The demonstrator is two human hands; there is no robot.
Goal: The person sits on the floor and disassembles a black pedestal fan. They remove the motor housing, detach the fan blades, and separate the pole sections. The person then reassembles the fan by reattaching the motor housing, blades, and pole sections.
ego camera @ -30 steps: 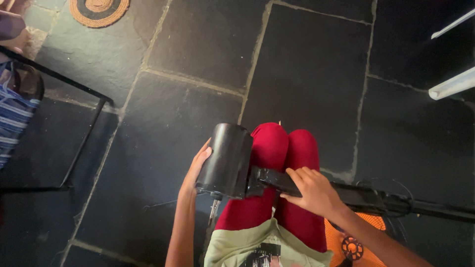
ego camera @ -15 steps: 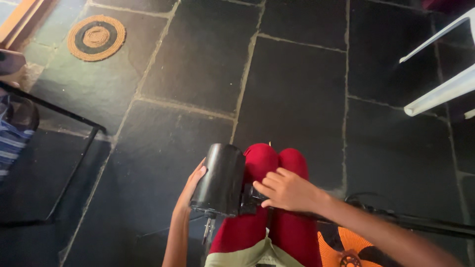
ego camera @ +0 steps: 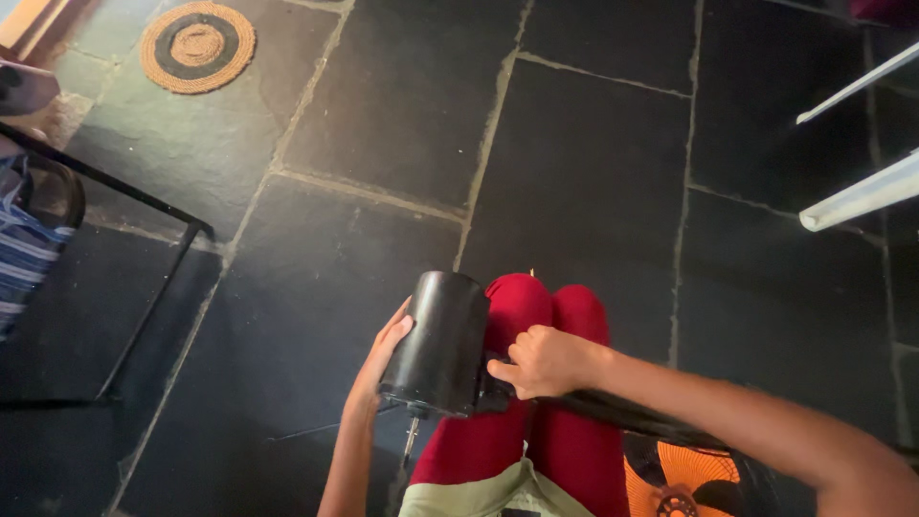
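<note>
Since half a second ago the right hand [ego camera: 544, 361] has curled tighter: its fingers, then spread over the joint, are now bunched into a loose fist at the place where the black motor housing [ego camera: 438, 343] meets the black pole [ego camera: 622, 414]. What the fingertips pinch there is hidden under the knuckles, so I cannot tell whether they grip a small part or just press on the joint. The view has also tipped, showing more of the round woven mat [ego camera: 197, 45] at the upper left.

The left hand [ego camera: 381, 359] is as before, open and cupped against the outer side of the housing, steadying it. The housing lies across the red-clad knees [ego camera: 536, 306], with a short metal shaft [ego camera: 412, 438] sticking out of its lower end.

An orange fan blade [ego camera: 682, 476] shows at the bottom edge, partly cut off and partly covered by the right forearm. White chair legs [ego camera: 862, 196] enter from the right edge, their tops out of view. A black metal frame [ego camera: 144, 206] and striped cloth [ego camera: 24, 254] sit at the left on the dark stone floor [ego camera: 593, 163], both cropped.
</note>
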